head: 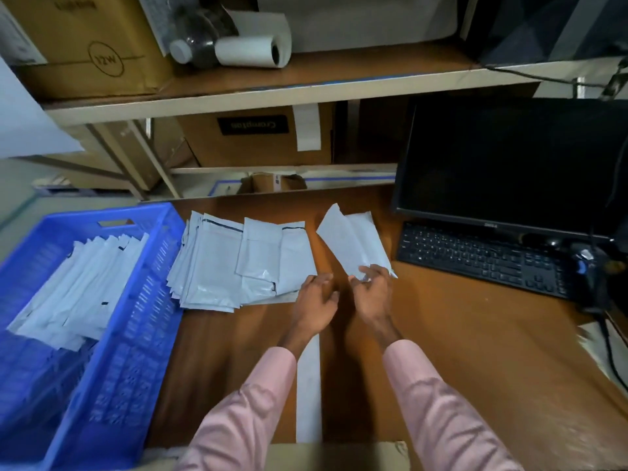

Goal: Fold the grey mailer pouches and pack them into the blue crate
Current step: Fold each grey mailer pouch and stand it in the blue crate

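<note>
A blue crate [149,300] stands at the left on the brown desk and holds several folded grey pouches [78,283] leaning in a row. A loose stack of flat grey mailer pouches [238,263] lies beside the crate. One grey pouch [353,243] is lifted and bent to the right of the stack. My right hand [370,290] pinches its near corner. My left hand [316,300] hovers just left of it with relaxed fingers, holding nothing, at the stack's near right corner.
A black keyboard [482,256] and a dark monitor [509,164] stand at the right. Shelves with cardboard boxes [258,137], a paper roll [251,51] and a bottle rise behind the desk. Cables hang at the far right edge.
</note>
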The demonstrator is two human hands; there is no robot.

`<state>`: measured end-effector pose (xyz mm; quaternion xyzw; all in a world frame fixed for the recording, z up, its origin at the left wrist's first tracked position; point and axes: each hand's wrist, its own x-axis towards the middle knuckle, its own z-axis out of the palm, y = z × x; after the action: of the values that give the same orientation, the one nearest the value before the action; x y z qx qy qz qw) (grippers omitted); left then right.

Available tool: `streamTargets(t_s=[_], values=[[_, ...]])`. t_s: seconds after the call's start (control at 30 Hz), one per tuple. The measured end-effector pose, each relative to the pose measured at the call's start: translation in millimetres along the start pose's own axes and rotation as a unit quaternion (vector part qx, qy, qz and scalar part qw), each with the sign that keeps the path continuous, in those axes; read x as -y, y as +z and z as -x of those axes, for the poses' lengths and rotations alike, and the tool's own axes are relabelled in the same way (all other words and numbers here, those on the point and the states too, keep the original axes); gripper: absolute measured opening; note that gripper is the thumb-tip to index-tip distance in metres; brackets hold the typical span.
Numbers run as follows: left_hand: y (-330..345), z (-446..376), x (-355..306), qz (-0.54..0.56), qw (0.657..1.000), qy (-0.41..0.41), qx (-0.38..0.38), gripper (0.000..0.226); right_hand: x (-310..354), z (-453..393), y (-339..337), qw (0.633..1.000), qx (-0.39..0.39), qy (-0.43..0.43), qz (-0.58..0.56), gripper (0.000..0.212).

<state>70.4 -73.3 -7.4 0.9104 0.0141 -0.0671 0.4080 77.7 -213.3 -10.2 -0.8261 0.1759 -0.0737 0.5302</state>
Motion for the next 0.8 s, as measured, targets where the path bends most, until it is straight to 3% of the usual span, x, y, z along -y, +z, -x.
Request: streamTargets(t_s=[0.13, 0.2, 0.47, 0.63, 0.8], values=[[3.5, 14.8, 8.4, 0.028, 0.999, 0.018, -0.028, 0.040, -16.9, 32.2, -7.1, 0.997, -0.033, -0.033, -0.065, 0.015], [3.8, 29.6, 16.1, 0.023, 0.998, 0.052, -0.042, 0.040, -25.9, 56.6, -12.6, 0.993, -0.044, -0.036, -0.100, 0.017], [-2.7, 82.2, 41.9, -0.080, 0.981, 0.174, 0.023, 0.047, -71.0, 129.1, -18.1, 0.970, -0.061, 0.087, -0.218, 0.021], [-2.7, 89.5, 53.2, -0.140, 0.939, 0.304, 0.083, 0.049, -89.7, 159.7, -33.8, 0.980, 0.034, 0.111, -0.164, 0.044], [0.5, 88.1, 58.6, -0.234, 0.887, 0.383, 0.112, 0.068, -95.7, 172.2, -51.5, 0.976, 0.150, 0.120, -0.105, 0.038]])
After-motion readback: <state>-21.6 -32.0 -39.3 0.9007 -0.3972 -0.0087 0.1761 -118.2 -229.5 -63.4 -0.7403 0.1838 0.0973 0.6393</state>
